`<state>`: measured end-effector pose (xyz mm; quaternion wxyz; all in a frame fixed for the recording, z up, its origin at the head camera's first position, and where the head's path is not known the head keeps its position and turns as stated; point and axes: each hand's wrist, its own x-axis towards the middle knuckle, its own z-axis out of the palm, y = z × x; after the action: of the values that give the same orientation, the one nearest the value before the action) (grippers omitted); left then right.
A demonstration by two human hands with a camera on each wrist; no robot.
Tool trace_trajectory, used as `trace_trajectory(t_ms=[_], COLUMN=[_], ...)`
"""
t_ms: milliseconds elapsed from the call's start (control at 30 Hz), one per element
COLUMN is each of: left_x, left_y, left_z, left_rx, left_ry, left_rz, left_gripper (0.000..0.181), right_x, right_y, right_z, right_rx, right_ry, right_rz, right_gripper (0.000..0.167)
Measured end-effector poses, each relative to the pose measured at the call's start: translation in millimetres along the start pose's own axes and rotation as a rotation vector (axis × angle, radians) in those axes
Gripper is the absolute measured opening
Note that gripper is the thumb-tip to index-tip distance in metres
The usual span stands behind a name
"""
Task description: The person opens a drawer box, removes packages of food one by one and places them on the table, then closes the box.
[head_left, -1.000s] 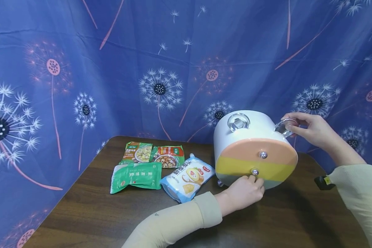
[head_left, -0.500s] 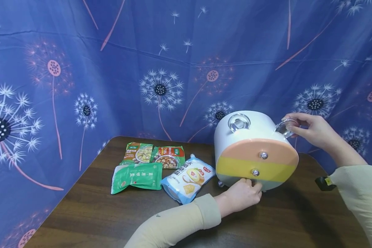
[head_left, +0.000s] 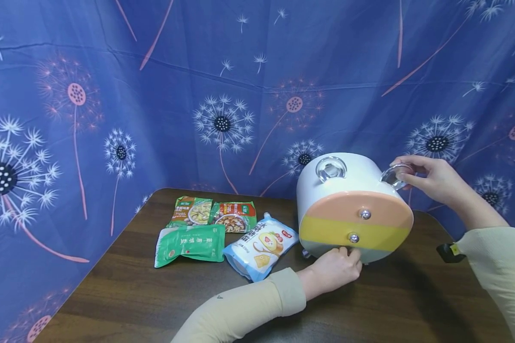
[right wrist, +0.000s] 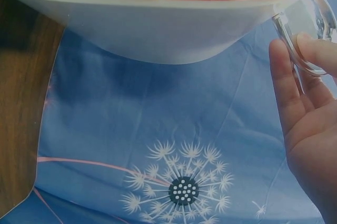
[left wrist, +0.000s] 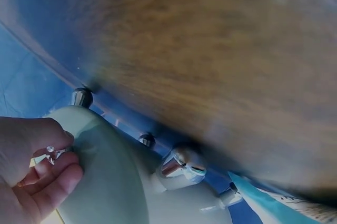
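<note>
A small white drawer box (head_left: 345, 178) stands tilted-looking on the table, its front striped orange, yellow and grey-green. Round silver knobs (head_left: 365, 214) show on the orange and yellow drawers. My left hand (head_left: 332, 270) is at the grey-green bottom drawer (head_left: 375, 256). In the left wrist view its thumb and fingers pinch that drawer's shiny knob (left wrist: 54, 154), partly hidden by them. With thumb and fingers my right hand (head_left: 431, 178) grips the clear ear-shaped ring (right wrist: 303, 34) at the box's upper right. A matching clear ring (head_left: 331, 169) sits at the upper left, untouched.
Left of the box lies a blue-and-white pouch (head_left: 262, 247). Beyond it are a green packet (head_left: 190, 244) and two smaller food packets (head_left: 233, 216). Silver feet (left wrist: 81, 97) hold the box above the wooden table (head_left: 124, 286). A patterned blue cloth (head_left: 257, 62) hangs behind.
My left hand has shifted slightly down and left from just below the yellow drawer's knob, onto the bottom drawer. The right hand stays on the clear ring, and the drawers look unmoved.
</note>
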<state>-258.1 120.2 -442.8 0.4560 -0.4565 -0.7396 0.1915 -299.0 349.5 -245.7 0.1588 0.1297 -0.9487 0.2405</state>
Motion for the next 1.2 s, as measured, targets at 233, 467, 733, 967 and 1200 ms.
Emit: trace_trajectory(t_ms=[233, 467, 733, 967, 1200], left_x=[2.5, 4.1, 3.3, 0.1, -0.2], left_y=[1.1, 1.8, 2.0, -10.9, -6.7], left_z=[1.4, 0.8, -5.9, -36.6, -39.2], left_rx=[-0.016, -0.016, -0.019, -0.006, -0.020], left_ry=[-0.007, -0.024, -0.028, 0.012, 0.041], left_rz=[-0.009, 0.005, 0.013, 0.021, 0.011], left_gripper=[0.031, 0.034, 0.034, 0.040, 0.043], right_x=[0.6, 0.9, 0.6, -0.6, -1.1], right_y=[-1, -1, 0, 0, -1], right_z=[0, 0, 1, 0, 1], right_rx=[0.009, -0.013, -0.013, -0.027, -0.034], right_ry=[0.002, 0.003, 0.011, 0.005, 0.011], right_rz=[-0.007, -0.011, -0.027, -0.022, -0.029], right_gripper=[0.039, 0.039, 0.040, 0.041, 0.040])
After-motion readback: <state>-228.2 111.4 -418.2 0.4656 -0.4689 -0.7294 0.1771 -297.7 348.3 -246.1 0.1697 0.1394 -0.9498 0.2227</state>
